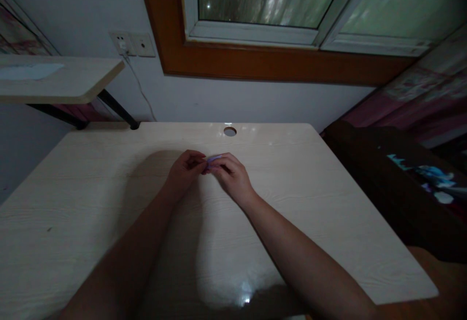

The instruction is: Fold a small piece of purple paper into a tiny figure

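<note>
Pinching a small purple item (214,157) between the fingertips of left hand (186,169) and right hand (233,170), with a grasp from each side. Found at 3 o'clock from the left hand and towards 10 o'clock from the right, right where the fingertips come together. Largely covered by fingers, so cannot tell its shape, nor whether touching the pale tabletop (302,174). From there, near, at 1 o'clock: a round hole (230,132).
</note>
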`<state>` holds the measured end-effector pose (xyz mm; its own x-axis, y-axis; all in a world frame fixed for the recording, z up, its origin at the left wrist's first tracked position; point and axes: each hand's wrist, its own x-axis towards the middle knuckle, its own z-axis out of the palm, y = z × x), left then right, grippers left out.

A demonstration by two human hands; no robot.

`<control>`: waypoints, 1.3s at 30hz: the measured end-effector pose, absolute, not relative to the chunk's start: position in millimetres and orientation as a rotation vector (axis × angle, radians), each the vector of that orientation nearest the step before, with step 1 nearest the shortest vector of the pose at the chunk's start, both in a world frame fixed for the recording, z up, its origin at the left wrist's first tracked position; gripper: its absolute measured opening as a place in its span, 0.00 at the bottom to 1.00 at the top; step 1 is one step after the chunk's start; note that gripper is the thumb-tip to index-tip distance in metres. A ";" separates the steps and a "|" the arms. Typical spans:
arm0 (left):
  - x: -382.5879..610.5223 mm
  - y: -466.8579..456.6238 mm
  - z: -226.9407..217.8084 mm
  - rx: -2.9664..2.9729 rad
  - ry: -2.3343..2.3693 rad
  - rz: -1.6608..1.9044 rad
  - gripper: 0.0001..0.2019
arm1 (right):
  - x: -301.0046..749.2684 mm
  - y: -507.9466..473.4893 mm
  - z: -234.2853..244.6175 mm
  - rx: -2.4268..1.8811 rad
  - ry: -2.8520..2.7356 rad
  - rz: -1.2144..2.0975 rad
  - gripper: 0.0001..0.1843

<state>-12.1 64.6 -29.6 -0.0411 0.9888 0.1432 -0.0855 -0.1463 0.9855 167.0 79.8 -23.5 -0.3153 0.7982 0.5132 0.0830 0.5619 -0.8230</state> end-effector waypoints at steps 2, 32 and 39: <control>-11.6 64.1 -29.7 1.265 1.101 1.383 0.17 | 167.0 79.3 -23.2 -0.759 -1.762 0.855 0.05; -9.3 52.2 -24.9 1.641 1.306 1.419 0.10 | 167.9 77.2 -20.1 -0.832 -1.674 0.818 0.06; -8.7 52.4 -21.9 1.738 1.343 1.422 0.08 | 167.7 77.5 -20.6 -0.851 -1.694 0.798 0.06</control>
<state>-8.7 52.4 -21.9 -0.0427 0.9084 0.4160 0.3636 -0.3737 0.8533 167.7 77.5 -20.6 -0.2157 0.8430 0.4928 0.1570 0.5281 -0.8346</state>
